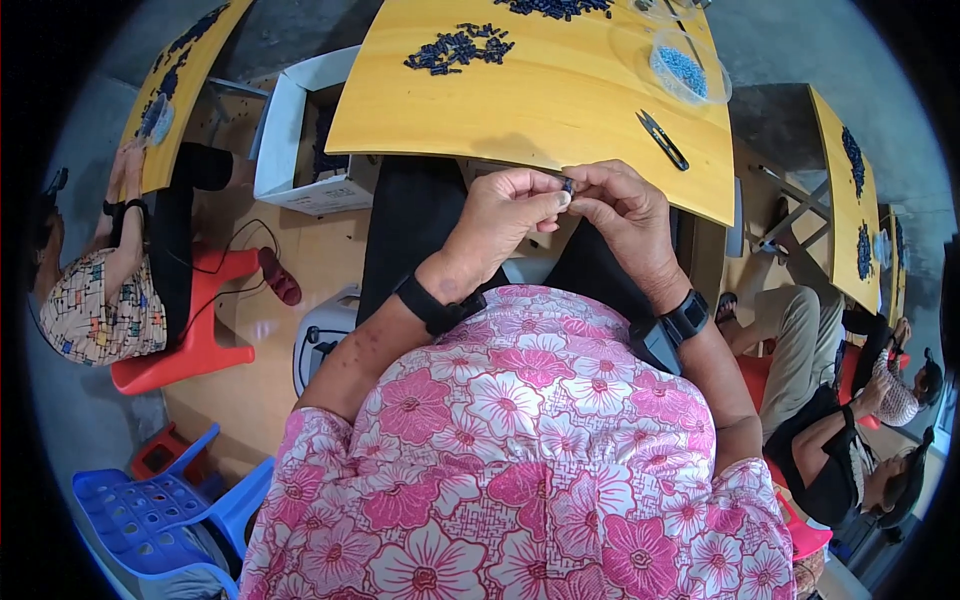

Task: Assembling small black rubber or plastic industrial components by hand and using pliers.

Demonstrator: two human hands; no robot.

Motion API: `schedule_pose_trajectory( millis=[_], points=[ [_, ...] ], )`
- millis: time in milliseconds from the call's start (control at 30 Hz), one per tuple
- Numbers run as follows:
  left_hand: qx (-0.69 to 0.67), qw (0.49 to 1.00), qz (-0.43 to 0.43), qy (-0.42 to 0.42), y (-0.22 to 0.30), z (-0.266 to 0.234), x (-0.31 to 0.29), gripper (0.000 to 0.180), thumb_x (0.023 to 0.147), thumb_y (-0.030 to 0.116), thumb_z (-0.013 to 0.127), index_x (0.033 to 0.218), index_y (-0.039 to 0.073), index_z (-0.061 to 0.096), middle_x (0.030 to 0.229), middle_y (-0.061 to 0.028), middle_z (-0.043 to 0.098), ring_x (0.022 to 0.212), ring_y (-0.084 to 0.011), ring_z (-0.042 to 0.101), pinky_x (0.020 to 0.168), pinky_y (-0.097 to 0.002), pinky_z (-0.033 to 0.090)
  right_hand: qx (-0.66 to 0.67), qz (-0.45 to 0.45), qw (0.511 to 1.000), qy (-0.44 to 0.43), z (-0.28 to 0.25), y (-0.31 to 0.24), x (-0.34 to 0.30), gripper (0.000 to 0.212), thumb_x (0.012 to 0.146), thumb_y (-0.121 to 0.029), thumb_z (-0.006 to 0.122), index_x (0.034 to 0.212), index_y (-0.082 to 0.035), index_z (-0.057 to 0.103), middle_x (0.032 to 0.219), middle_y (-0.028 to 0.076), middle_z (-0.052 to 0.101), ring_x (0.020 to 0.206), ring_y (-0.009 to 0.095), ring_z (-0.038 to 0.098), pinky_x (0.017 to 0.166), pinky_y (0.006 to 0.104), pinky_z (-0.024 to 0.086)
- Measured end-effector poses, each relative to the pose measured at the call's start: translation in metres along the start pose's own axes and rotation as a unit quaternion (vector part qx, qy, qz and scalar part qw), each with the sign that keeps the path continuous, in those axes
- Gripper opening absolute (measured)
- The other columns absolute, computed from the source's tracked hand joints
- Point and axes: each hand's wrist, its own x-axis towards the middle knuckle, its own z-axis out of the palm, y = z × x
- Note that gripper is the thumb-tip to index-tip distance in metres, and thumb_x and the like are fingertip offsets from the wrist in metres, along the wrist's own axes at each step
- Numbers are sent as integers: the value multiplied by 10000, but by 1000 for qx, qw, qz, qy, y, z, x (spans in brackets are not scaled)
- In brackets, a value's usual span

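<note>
My left hand (510,208) and my right hand (622,208) meet just off the near edge of the yellow table (450,120). Both are closed, pinching a small dark piece (567,187) between thumbs and fingertips. It resembles the short dark pieces in the loose pile (458,49) on the table, but the fingers cover most of it. A pair of black thread snips (663,140) lies on the tabletop to the right, beyond my right hand. Behind the snips stands a clear round tub (690,67) with small blue bits in it.
A second dark pile (553,8) sits at the table's far edge. Left of the table stands an open white cardboard box (315,190). A red stool (190,330) and a blue plastic chair (150,510) are at the left. Other people sit at tables on both sides.
</note>
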Motion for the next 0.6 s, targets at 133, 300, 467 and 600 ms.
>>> schedule_pose_trajectory(
  millis=[133, 300, 467, 600],
  points=[
    [23, 1000, 3, 2, 1, 1, 0, 166, 923, 144, 656, 1025, 13, 673, 878, -20, 651, 764, -72, 587, 739, -230, 511, 26, 37, 999, -1, 0, -3, 1, 291, 793, 61, 679, 1069, -29, 694, 974, 85, 666, 897, 184, 650, 805, 296, 534],
    [14, 1000, -10, -7, -1, -3, 2, 170, 922, 152, 659, 1018, 13, 674, 881, -19, 650, 772, -76, 591, 748, -233, 516, -59, -23, 998, -23, -1, -7, 1, 290, 780, 5, 726, 1064, -43, 692, 942, 76, 665, 876, 192, 652, 789, 312, 526],
    [-12, 1000, -26, -10, -4, -5, 3, 176, 924, 160, 660, 1017, 11, 673, 900, -20, 649, 781, -78, 596, 763, -241, 526, -108, -33, 993, -17, 4, -7, 1, 316, 765, -83, 764, 1067, -81, 670, 932, 91, 660, 862, 254, 652, 778, 334, 519],
    [3, 999, -30, -16, -1, -5, 1, 170, 933, 162, 650, 1012, 13, 673, 920, -22, 650, 802, -77, 601, 770, -242, 529, -137, -25, 990, -22, 4, -9, 0, 315, 778, -115, 755, 1076, -91, 656, 943, 101, 644, 874, 287, 638, 782, 348, 515]
  ],
)
